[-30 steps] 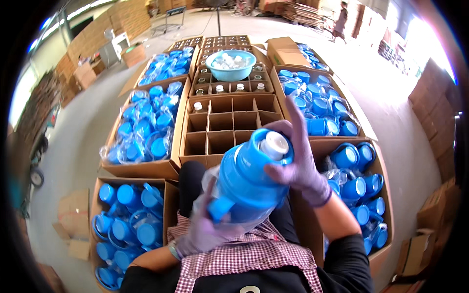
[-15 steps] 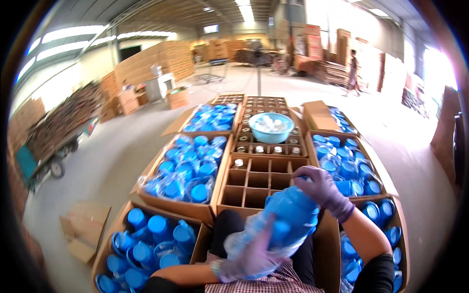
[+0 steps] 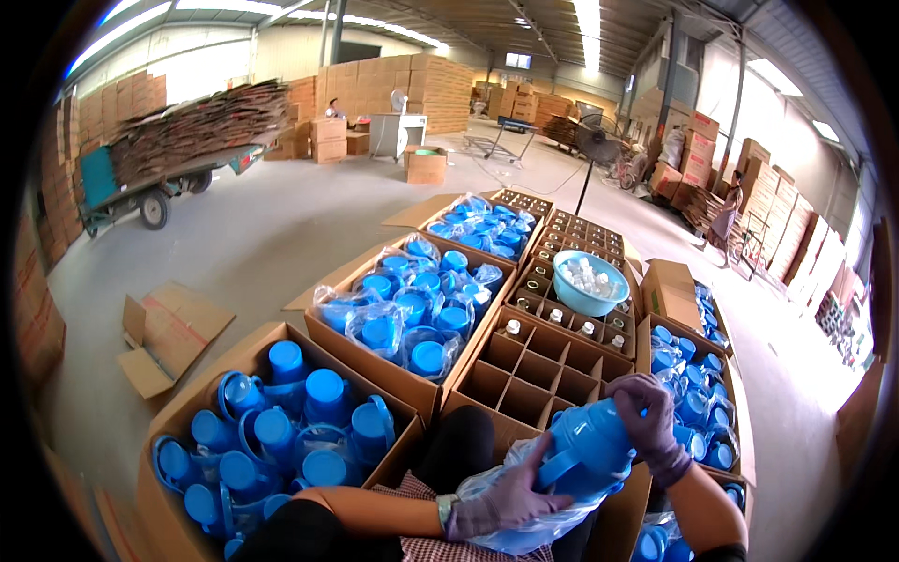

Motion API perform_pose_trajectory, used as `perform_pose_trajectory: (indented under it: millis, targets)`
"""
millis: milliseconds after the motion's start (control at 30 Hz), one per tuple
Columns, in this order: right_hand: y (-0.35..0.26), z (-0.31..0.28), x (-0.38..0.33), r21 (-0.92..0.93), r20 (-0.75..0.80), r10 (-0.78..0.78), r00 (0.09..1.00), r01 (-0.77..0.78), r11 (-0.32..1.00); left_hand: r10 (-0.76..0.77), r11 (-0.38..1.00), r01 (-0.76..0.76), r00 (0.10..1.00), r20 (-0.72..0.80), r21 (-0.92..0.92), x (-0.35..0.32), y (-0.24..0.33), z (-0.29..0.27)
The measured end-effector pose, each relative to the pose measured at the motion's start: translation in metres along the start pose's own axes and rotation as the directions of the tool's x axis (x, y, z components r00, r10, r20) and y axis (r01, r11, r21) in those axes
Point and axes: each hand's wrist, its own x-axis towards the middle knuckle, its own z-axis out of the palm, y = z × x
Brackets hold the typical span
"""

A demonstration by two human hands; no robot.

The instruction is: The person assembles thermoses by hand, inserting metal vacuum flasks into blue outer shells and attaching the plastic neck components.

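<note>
Head view, gloved hands [image 3: 510, 501], glossy blue jug [image 3: 585, 454]

Warehouse/packing hall: concrete floor [image 3: 281, 225], stacked cardboard boxes [image 3: 440, 89] along walls, open cartons of blue jugs [image 3: 281, 431], divider carton [image 3: 534, 361], flatbed cart [image 3: 150, 178], roof strip lights.

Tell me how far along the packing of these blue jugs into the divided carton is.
Early on. Done: only the far row of the divided carton holds capped items, seen as white tops. In hand: the left hand and right hand, both gloved, grip one blue jug over its plastic bag. Left: the near cells are empty, and the open box of blue jugs on the left remains full.
</note>
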Motion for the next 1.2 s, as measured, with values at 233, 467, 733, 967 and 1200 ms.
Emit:
perform_pose_trajectory:
  millis: [233, 467, 733, 967, 1200]
  targets:
    - [-0.111, -0.029, 0.012, 0.178, 0.393, -0.568, 0.723, 0.546, 0.818, 0.138, 0.916, 0.111, 0.815, 0.563, -0.386, 0.016, 0.004, -0.11]
    - [-0.062, -0.025, -0.029, 0.145, 0.23, -0.193, 0.954, 0.163, 0.976, -0.035, 0.995, 0.045, 0.994, 0.106, -0.094, -0.004, -0.004, -0.058]
    - [-0.06, -0.047, -0.062, 0.252, -0.286, 0.017, 0.958, 0.058, 0.966, 0.286, 0.948, -0.295, 0.954, -0.087, -0.118, -0.005, 0.038, -0.064]
    - [0.061, 0.011, -0.185, 0.298, -0.544, 0.368, 0.754, -0.237, 0.925, 0.312, 0.26, -0.069, 0.95, 0.016, -0.963, 0.045, 0.048, -0.098]
    - [0.003, -0.017, -0.16, -0.328, -0.595, -0.287, 0.751, 0.1, 0.94, 0.242, 0.402, -0.271, 0.953, -0.184, -0.875, 0.058, 0.063, -0.048]
